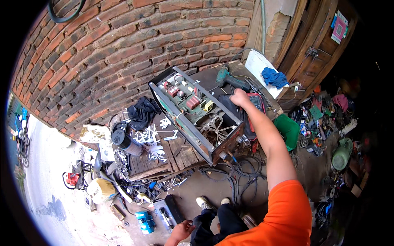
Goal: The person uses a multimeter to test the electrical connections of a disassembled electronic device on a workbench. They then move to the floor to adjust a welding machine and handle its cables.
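Note:
An opened metal-cased electrical unit (195,115) with boards, red components and bundled white wires lies diagonally on the worn wooden bench (176,149). Just right of it, my right hand (240,97) is closed on something thin and dark, too small to name, above a black case (227,104) and beside a red multimeter (254,101). A green-and-black cordless drill (225,78) lies behind that hand. My left hand (184,229) hangs low by my dark trousers, its fingers curled; whatever it holds, if anything, cannot be made out.
A black cloth (141,110), clear-and-black bottle (127,143) and white strips share the bench. A brick wall (143,41) stands behind. Tangled cables (242,176), a blue motor-like unit (144,222), a green bin (287,131), a gas cylinder (341,153) and piled scrap crowd the floor.

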Motion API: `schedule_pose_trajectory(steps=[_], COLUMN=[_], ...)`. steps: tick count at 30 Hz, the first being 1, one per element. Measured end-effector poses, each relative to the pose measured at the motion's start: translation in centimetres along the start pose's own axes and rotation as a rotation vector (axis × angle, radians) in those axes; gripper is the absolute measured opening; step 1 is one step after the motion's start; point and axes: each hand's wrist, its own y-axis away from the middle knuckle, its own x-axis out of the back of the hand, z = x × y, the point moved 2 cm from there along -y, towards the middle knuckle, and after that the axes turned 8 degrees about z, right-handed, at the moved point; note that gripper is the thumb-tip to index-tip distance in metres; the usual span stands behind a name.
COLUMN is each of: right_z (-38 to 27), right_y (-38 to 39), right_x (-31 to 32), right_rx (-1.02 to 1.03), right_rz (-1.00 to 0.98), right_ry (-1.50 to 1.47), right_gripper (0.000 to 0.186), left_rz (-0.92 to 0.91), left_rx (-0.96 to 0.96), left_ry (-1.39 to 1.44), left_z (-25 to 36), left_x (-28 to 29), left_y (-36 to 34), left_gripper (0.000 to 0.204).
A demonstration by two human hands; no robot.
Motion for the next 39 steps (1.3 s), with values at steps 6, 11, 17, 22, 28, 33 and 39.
schedule_pose_trajectory(steps=[6,11,17,22,28,33,39], right_z=[-1.3,-1.9,-2.1,-0.7,-1.5,1.7,8.9], right_y=[-1.1,-1.1,-2.4,-0.1,2.2,6.0,14.2], right_x=[0.9,0.7,5.5,2.4,4.2,11.0,17.7], right_rx=[0.021,-0.122,-0.053,0.129,0.094,0.083,0.027], right_rz=[-0.211,-0.405,-0.304,-0.272,-0.163,0.001,0.270], right_ry=[-0.037,-0.170,0.296,0.432,0.229,-0.521,-1.239], right_gripper=[0.026,0.007,0.025,0.029,0.032,0.028,0.014], left_rz=[-0.024,0.001,0.096,-0.152,0.035,0.298,0.359], left_rx=[0.100,0.010,0.246,0.242,0.060,0.015,-0.281], left_ry=[-0.317,-0.032,-0.001,-0.118,-0.009,0.007,0.039], left_z=[-2.8,-6.4,-2.1,6.8,19.6,27.4,36.5], left_x=[-2.0,-4.8,-2.8,0.5,8.9,14.8,15.2], left_y=[3.4,4.7,7.4,3.2,-1.9,-3.3,-4.8], left_gripper=[0.035,0.027,0.044,0.047,0.033,0.021,0.016])
